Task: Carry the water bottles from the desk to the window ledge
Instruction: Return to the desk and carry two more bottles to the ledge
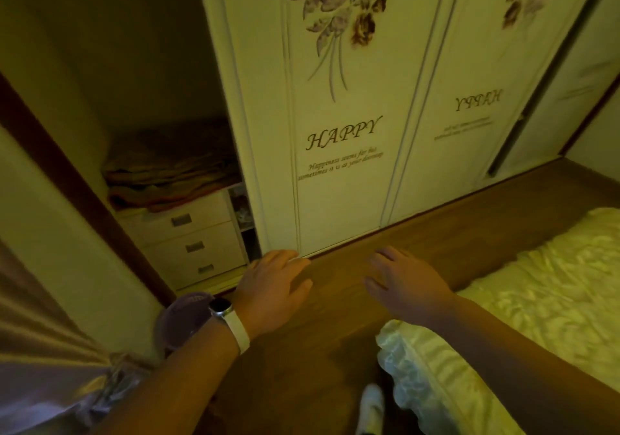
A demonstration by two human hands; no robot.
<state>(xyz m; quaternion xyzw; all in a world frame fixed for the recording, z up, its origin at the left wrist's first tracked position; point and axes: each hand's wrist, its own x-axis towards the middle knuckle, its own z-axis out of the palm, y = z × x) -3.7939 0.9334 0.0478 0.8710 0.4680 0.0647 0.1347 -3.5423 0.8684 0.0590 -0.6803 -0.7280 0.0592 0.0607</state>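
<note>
No water bottle, desk or window ledge is in view. My left hand [275, 283] hangs palm down over the wooden floor, fingers loosely apart, holding nothing; a white-strapped watch sits on its wrist. My right hand [404, 280] is beside it, also palm down with fingers spread and nothing in it. Both hands point toward the wardrobe.
A wardrobe with flowered sliding doors [339, 133] stands ahead; its left side is open, showing folded blankets [167, 166] over white drawers [191, 243]. A bed with a pale frilled cover [523, 300] lies at the right. A curtain [43, 350] hangs at the lower left. Wooden floor [335, 317] runs between.
</note>
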